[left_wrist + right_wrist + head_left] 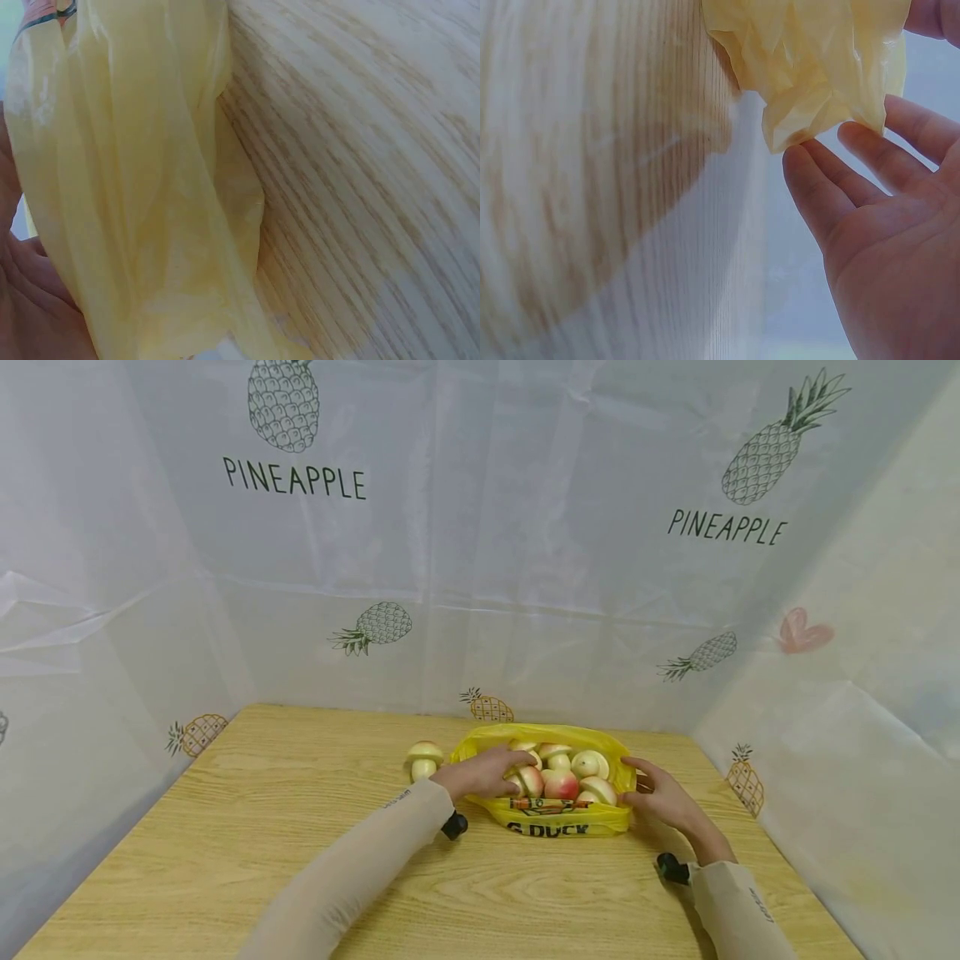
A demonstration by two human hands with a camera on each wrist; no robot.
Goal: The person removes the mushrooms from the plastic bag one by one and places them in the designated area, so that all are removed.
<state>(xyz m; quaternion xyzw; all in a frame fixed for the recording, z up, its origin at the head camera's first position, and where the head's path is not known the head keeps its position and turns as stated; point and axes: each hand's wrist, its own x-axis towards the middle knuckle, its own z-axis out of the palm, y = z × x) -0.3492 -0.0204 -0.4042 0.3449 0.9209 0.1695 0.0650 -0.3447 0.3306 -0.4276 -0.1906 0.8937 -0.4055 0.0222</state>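
Crinkled yellow plastic bag (555,820), cream-and-red mushroom shapes (561,783) under my left fingers (517,758), grip unclear, right fingers (817,184) spread against its side.

A yellow bag (555,822) sits by the wooden table (187,843)'s back edge, with one mushroom (423,760) beside it.

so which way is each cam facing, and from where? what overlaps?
Head: worn on the head, facing forward and down at the table, yellow bag and pineapple-print backdrop; left hand, right hand and both sleeved forearms show.
Left wrist: on that wrist, facing the bag's side and wood grain; part of the left hand shows at the left edge.
Right wrist: on that wrist, facing a bag corner beside the table; the right palm and fingers show.
Shared: head and right wrist both see the right hand at the bag.
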